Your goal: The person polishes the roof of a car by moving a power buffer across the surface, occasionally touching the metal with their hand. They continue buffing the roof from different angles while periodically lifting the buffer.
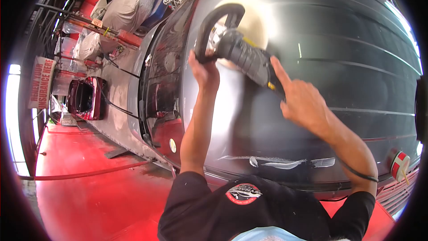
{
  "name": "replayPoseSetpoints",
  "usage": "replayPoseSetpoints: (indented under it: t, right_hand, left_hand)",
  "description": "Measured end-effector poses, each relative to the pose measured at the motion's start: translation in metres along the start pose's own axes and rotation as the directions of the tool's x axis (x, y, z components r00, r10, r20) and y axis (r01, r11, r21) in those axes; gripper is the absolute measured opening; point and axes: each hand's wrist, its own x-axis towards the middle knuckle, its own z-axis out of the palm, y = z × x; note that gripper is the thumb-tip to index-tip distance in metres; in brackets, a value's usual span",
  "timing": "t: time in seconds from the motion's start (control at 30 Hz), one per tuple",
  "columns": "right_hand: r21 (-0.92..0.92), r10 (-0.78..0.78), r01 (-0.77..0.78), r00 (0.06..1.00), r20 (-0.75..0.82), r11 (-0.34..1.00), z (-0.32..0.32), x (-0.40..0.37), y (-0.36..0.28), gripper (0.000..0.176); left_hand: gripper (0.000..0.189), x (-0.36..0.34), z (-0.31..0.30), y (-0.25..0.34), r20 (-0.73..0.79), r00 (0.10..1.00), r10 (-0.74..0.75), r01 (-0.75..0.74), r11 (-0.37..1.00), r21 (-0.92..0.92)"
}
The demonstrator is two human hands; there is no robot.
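Observation:
A black car polisher (249,58) with yellow marks lies over the dark grey car roof (339,80). Its pale round pad (262,22) rests on the roof, partly covered by the tool. My left hand (206,75) is closed on the lower end of the black loop handle (206,29). At the rear of the polisher, my right hand (305,102) is closed around the grip, its index finger stretched along the body. White streaks of what looks like compound (285,164) lie on the roof edge nearest me.
A dark cord (356,172) passes by my right forearm. A red and white tub (400,166) with a stick in it sits at the right edge. Left are the windshield (165,80), a dark red car part (87,98) and covered items (131,11).

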Motion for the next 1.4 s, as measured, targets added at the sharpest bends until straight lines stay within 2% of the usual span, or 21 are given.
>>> replayPoseSetpoints:
  t: [0.03, 0.1, 0.2, 0.23, 0.27, 0.3, 0.33, 0.37, 0.4, 0.5, 0.53, 0.6, 0.7, 0.8, 0.87, 0.93, 1.0, 1.07, 1.2, 1.37, 1.4]
  right_hand:
    - [-0.045, 0.006, -0.003, 0.998, 0.064, 0.999, 0.004, -0.011, -0.006, 0.094]
    - [-0.1, 0.007, 0.006, 0.992, 0.128, 0.995, 0.01, -0.034, -0.015, 0.091]
    - [-0.054, -0.056, 0.068, 0.978, 0.2, 0.996, 0.025, -0.071, -0.025, 0.093]
    - [-0.028, -0.09, 0.099, 0.969, 0.228, 0.995, 0.03, -0.083, -0.028, 0.092]
    - [-0.003, -0.121, 0.126, 0.96, 0.252, 0.992, 0.033, -0.095, -0.031, 0.092]
    - [-0.016, -0.117, 0.125, 0.961, 0.249, 0.992, 0.034, -0.106, -0.034, 0.092]
    - [0.008, -0.14, 0.144, 0.95, 0.278, 0.99, 0.033, -0.118, -0.036, 0.092]
    - [0.031, -0.16, 0.158, 0.94, 0.303, 0.987, 0.032, -0.129, -0.037, 0.091]
    - [0.023, -0.171, 0.173, 0.929, 0.33, 0.985, 0.03, -0.14, -0.036, 0.091]
    - [0.003, -0.141, 0.152, 0.907, 0.396, 0.988, 0.021, -0.166, -0.035, 0.091]
    - [0.024, -0.125, 0.126, 0.907, 0.403, 0.992, 0.018, -0.171, -0.035, 0.092]
    - [0.027, -0.095, 0.091, 0.916, 0.389, 0.995, 0.012, -0.177, -0.031, 0.093]
    - [0.04, -0.038, 0.026, 0.945, 0.326, 0.999, 0.006, -0.175, -0.023, 0.094]
    - [0.038, 0.012, -0.02, 0.979, 0.201, 0.999, 0.004, -0.154, -0.008, 0.095]
    - [0.027, 0.065, -0.069, 0.991, 0.12, 0.997, -0.005, -0.134, 0.001, 0.096]
    - [0.035, 0.088, -0.091, 0.994, 0.065, 0.995, -0.011, -0.112, 0.014, 0.096]
    - [0.046, 0.111, -0.111, 0.994, 0.008, 0.993, -0.015, -0.086, 0.027, 0.096]
    - [-0.01, 0.141, -0.143, 0.986, -0.091, 0.99, -0.021, -0.058, 0.037, 0.095]
    - [0.026, 0.214, -0.213, 0.975, -0.064, 0.977, -0.045, -0.005, 0.047, 0.094]
    - [0.019, 0.226, -0.227, 0.952, -0.207, 0.974, -0.049, 0.052, 0.074, 0.094]
    - [0.048, 0.255, -0.25, 0.953, -0.167, 0.967, -0.059, 0.059, 0.071, 0.094]
  left_hand:
    - [0.036, -0.022, -0.004, 0.009, -0.073, 0.997, 0.018, -0.018, 1.0, 0.005]
    - [0.035, -0.061, -0.028, 0.023, -0.044, 0.998, 0.055, -0.055, 0.998, -0.015]
    - [0.042, -0.13, -0.049, 0.045, -0.183, 0.975, 0.124, -0.109, 0.99, 0.089]
    - [0.045, -0.152, -0.066, 0.052, -0.143, 0.982, 0.127, -0.116, 0.99, 0.083]
    - [0.044, -0.173, -0.055, 0.06, -0.252, 0.953, 0.168, -0.134, 0.98, 0.144]
    - [0.042, -0.194, -0.064, 0.066, -0.173, 0.969, 0.179, -0.163, 0.981, 0.101]
    - [0.036, -0.214, -0.085, 0.064, -0.268, 0.945, 0.19, -0.161, 0.979, 0.127]
    - [0.033, -0.231, -0.079, 0.069, -0.171, 0.961, 0.217, -0.2, 0.974, 0.109]
    - [0.044, -0.245, -0.054, 0.074, -0.259, 0.942, 0.212, -0.178, 0.973, 0.148]
    - [0.046, -0.275, -0.02, 0.074, -0.382, 0.9, 0.212, -0.097, 0.95, 0.298]
    - [0.046, -0.274, -0.018, 0.072, -0.374, 0.905, 0.203, -0.095, 0.953, 0.288]
    - [0.044, -0.272, -0.015, 0.069, -0.156, 0.97, 0.189, -0.129, 0.935, 0.331]
    - [0.04, -0.238, -0.007, 0.047, -0.169, 0.974, 0.153, -0.104, 0.958, 0.269]
    - [0.038, -0.185, 0.005, 0.02, -0.081, 0.988, 0.132, -0.105, 0.955, 0.278]
    - [0.04, -0.144, 0.013, 0.0, 0.053, 0.992, 0.118, -0.127, 0.967, 0.222]
    - [0.033, -0.104, 0.048, -0.018, -0.055, 0.991, 0.124, -0.111, 0.974, 0.199]
    - [0.035, -0.063, 0.06, -0.031, 0.096, 0.995, 0.041, -0.055, 0.988, 0.147]
    - [0.037, -0.02, 0.07, -0.05, 0.183, 0.982, 0.051, -0.071, 0.992, 0.109]
    - [0.043, 0.052, 0.093, -0.077, 0.208, 0.978, -0.024, -0.005, 0.99, 0.14]
    - [0.041, 0.124, 0.109, -0.105, 0.249, 0.966, -0.075, 0.04, 0.989, 0.143]
    - [0.041, 0.135, 0.114, -0.108, 0.261, 0.962, -0.078, 0.043, 0.99, 0.135]
